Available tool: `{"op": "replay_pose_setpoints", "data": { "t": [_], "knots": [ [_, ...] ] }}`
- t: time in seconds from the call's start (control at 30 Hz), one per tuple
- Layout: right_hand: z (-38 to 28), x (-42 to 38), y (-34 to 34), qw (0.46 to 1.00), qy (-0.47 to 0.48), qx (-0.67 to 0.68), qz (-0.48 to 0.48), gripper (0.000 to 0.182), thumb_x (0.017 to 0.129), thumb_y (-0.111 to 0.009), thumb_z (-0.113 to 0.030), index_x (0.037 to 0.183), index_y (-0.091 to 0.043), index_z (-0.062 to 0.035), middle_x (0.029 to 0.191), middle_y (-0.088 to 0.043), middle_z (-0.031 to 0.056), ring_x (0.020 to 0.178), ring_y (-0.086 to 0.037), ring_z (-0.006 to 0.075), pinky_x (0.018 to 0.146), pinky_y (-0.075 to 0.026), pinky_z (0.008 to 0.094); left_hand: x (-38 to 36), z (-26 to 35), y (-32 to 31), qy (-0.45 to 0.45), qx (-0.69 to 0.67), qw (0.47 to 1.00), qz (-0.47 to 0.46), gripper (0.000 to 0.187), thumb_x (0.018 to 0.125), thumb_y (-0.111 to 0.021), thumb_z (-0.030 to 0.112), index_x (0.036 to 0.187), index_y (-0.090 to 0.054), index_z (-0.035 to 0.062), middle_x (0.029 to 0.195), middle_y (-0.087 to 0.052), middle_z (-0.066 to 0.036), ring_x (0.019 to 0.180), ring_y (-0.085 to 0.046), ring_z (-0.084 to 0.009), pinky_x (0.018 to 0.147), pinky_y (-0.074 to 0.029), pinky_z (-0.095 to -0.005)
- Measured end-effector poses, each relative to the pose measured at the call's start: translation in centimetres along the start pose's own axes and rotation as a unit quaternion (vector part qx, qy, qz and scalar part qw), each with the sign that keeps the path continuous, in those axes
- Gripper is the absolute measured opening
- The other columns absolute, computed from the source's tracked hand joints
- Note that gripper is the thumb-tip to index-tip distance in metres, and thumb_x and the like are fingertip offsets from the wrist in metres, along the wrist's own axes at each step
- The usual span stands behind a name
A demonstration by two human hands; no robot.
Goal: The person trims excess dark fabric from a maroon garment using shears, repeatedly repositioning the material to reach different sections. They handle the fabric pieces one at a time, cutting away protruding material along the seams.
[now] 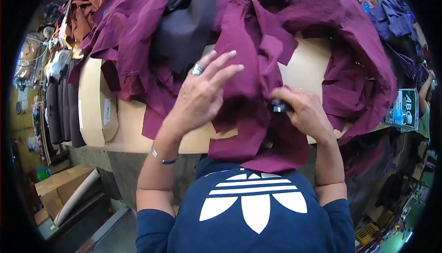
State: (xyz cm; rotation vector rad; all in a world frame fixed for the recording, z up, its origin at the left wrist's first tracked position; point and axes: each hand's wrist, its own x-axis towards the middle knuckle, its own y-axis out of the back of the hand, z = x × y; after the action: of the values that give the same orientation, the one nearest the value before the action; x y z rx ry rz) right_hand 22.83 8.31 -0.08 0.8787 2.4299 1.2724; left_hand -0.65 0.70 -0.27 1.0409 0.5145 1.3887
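Left hand [201, 92] open, fingers spread, holding nothing, over the maroon fabric [244, 133]; can't tell if it touches. Right hand [307, 112] curled around a small dark object [279, 107] right at the fabric. Fabric runs across the desk [193, 143], near end hanging past its front edge, black cloth [184, 27] beyond left hand.

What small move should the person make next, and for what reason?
Probably lower the left hand onto the maroon cloth to steady it: that hand's fingers are spread, gripping nothing, while the right hand holds a small dark object by the cloth.
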Motion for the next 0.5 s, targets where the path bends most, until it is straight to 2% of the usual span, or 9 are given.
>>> {"op": "replay_pose_setpoints", "data": {
  "t": [0.03,0.1,0.2,0.27,0.3,0.37,0.4,0.43,0.5],
  "knots": [
    [0.3,-0.5,2.1,0.999,0.041,0.004,-0.020,0.035,0.060,-0.059,0.005,0.092,-0.061,-0.0097,0.078,-0.061,0.0130,0.070,-0.060,0.0316,0.062,-0.046,0.0369,2.3,0.3,-0.2,-0.004,0.029,0.999,-0.013,0.060,0.062,-0.051,-0.008,0.119,-0.051,0.0134,0.132,-0.042,-0.008,0.125,-0.033,-0.0331,0.102,-0.030,-0.0408],
    [-0.6,-1.4,4.6,0.995,0.051,0.036,-0.079,0.033,0.062,-0.058,0.003,0.091,-0.059,-0.0115,0.074,-0.060,0.0101,0.070,-0.059,0.0312,0.060,-0.045,0.0389,4.0,-0.5,-2.2,-0.054,0.107,0.991,-0.061,0.060,0.065,-0.050,-0.006,0.120,-0.050,0.0164,0.133,-0.041,-0.005,0.127,-0.030,-0.0318,0.105,-0.026,-0.0437],
    [-0.2,-2.8,6.2,0.981,0.094,0.077,-0.149,0.030,0.062,-0.058,0.001,0.089,-0.059,-0.0121,0.071,-0.059,0.0083,0.069,-0.058,0.0307,0.058,-0.044,0.0391,7.0,-2.0,-5.2,-0.112,0.190,0.971,-0.094,0.050,0.067,-0.049,-0.004,0.113,-0.054,0.0161,0.132,-0.042,-0.003,0.128,-0.029,-0.0306,0.104,-0.025,-0.0471],
    [-0.1,-3.5,8.0,0.969,0.113,0.094,-0.197,0.032,0.060,-0.056,0.004,0.089,-0.059,-0.0099,0.073,-0.060,0.0081,0.071,-0.059,0.0286,0.061,-0.046,0.0355,8.7,-3.6,-6.2,-0.135,0.253,0.948,-0.140,0.038,0.072,-0.052,0.004,0.108,-0.056,0.0167,0.126,-0.046,-0.003,0.128,-0.030,-0.0295,0.100,-0.027,-0.0511],
    [0.7,-4.0,9.1,0.969,0.098,0.133,-0.181,0.033,0.059,-0.055,0.005,0.089,-0.059,-0.0087,0.075,-0.060,0.0084,0.072,-0.060,0.0276,0.062,-0.046,0.0343,9.4,-4.4,-6.1,-0.146,0.282,0.934,-0.164,0.033,0.075,-0.053,0.008,0.106,-0.057,0.0170,0.124,-0.048,-0.003,0.128,-0.030,-0.0289,0.098,-0.028,-0.0531],
    [3.1,-5.2,11.7,0.962,0.074,0.217,-0.151,0.035,0.058,-0.052,0.008,0.089,-0.059,-0.0062,0.078,-0.061,0.0091,0.075,-0.062,0.0256,0.065,-0.048,0.0319,10.7,-5.4,-4.8,-0.133,0.288,0.936,-0.156,0.020,0.076,-0.055,0.013,0.097,-0.058,0.0146,0.108,-0.057,-0.005,0.118,-0.043,-0.0265,0.092,-0.036,-0.0481],
    [4.4,-5.7,12.5,0.971,0.024,0.223,-0.084,0.036,0.057,-0.050,0.012,0.088,-0.059,-0.0022,0.081,-0.062,0.0107,0.079,-0.063,0.0214,0.070,-0.047,0.0286,11.7,-5.3,-3.7,-0.060,0.293,0.932,-0.203,0.021,0.075,-0.056,0.014,0.096,-0.058,0.0138,0.100,-0.060,-0.007,0.108,-0.049,-0.0275,0.086,-0.040,-0.0459],
    [5.7,-5.9,13.5,0.976,0.014,0.215,-0.018,0.032,0.057,-0.050,0.012,0.085,-0.059,0.0000,0.079,-0.061,0.0108,0.079,-0.061,0.0178,0.071,-0.046,0.0269,13.0,-4.4,-2.1,0.016,0.297,0.922,-0.249,0.022,0.074,-0.057,0.015,0.095,-0.058,0.0131,0.092,-0.062,-0.009,0.098,-0.056,-0.0285,0.080,-0.045,-0.0437],
    [8.1,-6.1,15.5,0.976,-0.061,0.191,0.083,0.027,0.062,-0.050,0.012,0.085,-0.060,0.0005,0.080,-0.059,0.0063,0.078,-0.057,0.0140,0.074,-0.044,0.0256,16.3,-2.3,0.5,0.028,0.341,0.908,-0.242,0.022,0.072,-0.056,0.013,0.094,-0.057,0.0106,0.084,-0.063,-0.012,0.081,-0.060,-0.0319,0.069,-0.047,-0.0428]
  ]
}}
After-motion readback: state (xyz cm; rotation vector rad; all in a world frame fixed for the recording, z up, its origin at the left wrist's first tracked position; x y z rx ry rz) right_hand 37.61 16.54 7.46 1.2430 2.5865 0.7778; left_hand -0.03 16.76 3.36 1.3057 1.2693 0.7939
